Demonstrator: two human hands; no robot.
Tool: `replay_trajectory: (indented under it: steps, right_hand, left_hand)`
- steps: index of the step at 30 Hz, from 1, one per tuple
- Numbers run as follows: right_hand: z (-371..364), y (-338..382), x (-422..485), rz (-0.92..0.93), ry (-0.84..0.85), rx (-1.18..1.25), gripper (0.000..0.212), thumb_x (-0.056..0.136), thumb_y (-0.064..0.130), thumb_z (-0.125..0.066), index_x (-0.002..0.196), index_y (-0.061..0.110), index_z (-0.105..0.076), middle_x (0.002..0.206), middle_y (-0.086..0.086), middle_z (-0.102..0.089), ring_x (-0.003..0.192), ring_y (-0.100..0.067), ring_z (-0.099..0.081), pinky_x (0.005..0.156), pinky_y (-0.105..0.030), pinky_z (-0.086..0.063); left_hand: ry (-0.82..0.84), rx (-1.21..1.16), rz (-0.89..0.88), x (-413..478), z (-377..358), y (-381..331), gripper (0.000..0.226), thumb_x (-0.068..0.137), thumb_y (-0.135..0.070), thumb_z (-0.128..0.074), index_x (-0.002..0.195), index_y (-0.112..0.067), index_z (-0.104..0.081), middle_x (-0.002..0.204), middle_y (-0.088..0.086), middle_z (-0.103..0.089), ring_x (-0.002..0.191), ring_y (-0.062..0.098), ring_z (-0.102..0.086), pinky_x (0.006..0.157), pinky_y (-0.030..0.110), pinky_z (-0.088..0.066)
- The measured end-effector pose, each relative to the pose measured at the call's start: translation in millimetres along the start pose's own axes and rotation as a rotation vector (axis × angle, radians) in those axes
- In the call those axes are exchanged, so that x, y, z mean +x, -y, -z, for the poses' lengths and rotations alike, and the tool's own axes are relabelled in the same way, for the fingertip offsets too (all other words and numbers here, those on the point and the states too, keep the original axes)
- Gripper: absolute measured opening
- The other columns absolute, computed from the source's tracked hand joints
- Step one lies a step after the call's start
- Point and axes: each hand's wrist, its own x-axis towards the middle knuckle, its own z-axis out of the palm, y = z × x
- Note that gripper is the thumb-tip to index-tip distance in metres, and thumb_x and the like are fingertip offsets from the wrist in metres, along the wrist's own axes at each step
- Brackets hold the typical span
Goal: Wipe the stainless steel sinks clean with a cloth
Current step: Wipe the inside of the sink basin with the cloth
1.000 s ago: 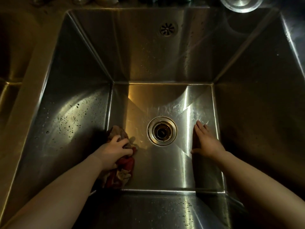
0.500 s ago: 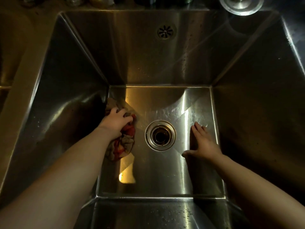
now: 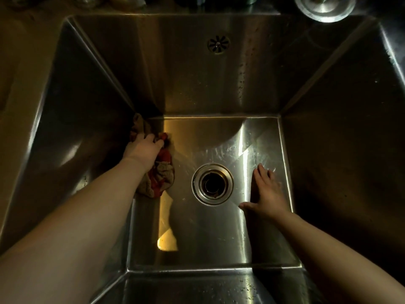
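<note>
A deep stainless steel sink (image 3: 197, 84) fills the view, dimly lit. My left hand (image 3: 143, 151) presses a crumpled red and tan cloth (image 3: 160, 176) against the sink floor at its far left corner, where floor meets left and back walls. Part of the cloth sticks out above the fingers and part trails below the wrist. My right hand (image 3: 268, 191) lies flat on the sink floor, fingers apart, just right of the round drain (image 3: 212, 184). It holds nothing.
An overflow grille (image 3: 218, 44) sits high on the back wall. A round metal strainer lid (image 3: 324, 7) rests on the rim at the far right. Jars stand along the back edge. Water droplets speckle the walls. A second basin lies to the left.
My left hand has pushed the cloth along the left edge of the floor, from the near side toward the far left corner. The right hand has stayed flat beside the drain.
</note>
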Motion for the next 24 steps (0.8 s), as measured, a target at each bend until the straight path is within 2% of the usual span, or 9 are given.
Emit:
replay_trajectory:
  steps: [6, 15, 21, 24]
  right_hand:
    - [5, 6, -2, -0.013, 0.017, -0.016, 0.116, 0.07, 0.053, -0.074, 0.149, 0.018, 0.004, 0.157, 0.001, 0.015, 0.144, -0.027, 0.012, 0.116, -0.053, -0.007]
    - [3, 7, -5, 0.0, 0.032, -0.044, 0.111, 0.072, 0.049, -0.073, 0.15, 0.015, -0.001, 0.158, -0.001, 0.012, 0.144, -0.029, 0.009, 0.116, -0.051, -0.013]
    - [4, 9, -6, -0.002, 0.04, -0.055, 0.111, 0.072, 0.048, -0.075, 0.149, 0.015, -0.002, 0.158, -0.001, 0.01, 0.144, -0.03, 0.008, 0.116, -0.051, -0.014]
    - [3, 10, -6, -0.008, 0.049, -0.056, 0.111, 0.072, 0.047, -0.075, 0.15, 0.015, -0.001, 0.158, -0.001, 0.011, 0.144, -0.03, 0.009, 0.116, -0.051, -0.015]
  left_hand:
    - [0.009, -0.006, -0.017, -22, -16, -4, 0.054, 0.087, -0.019, -0.055, 0.136, -0.024, -0.033, 0.139, 0.009, -0.035, 0.128, 0.032, -0.03, 0.092, 0.042, -0.043]
    - [0.1, -0.047, -0.037, -76, -47, -19, 0.062, 0.083, -0.02, -0.061, 0.138, -0.027, -0.031, 0.142, 0.006, -0.03, 0.13, 0.029, -0.026, 0.098, 0.04, -0.042]
    - [0.178, -0.064, -0.104, -113, -74, -28, 0.063, 0.078, -0.023, -0.068, 0.132, -0.031, -0.036, 0.134, 0.004, -0.033, 0.123, 0.028, -0.031, 0.088, 0.036, -0.046]
    - [0.193, -0.068, -0.142, -114, -74, -25, 0.063, 0.077, -0.023, -0.068, 0.131, -0.033, -0.038, 0.133, 0.003, -0.034, 0.123, 0.028, -0.03, 0.089, 0.036, -0.045]
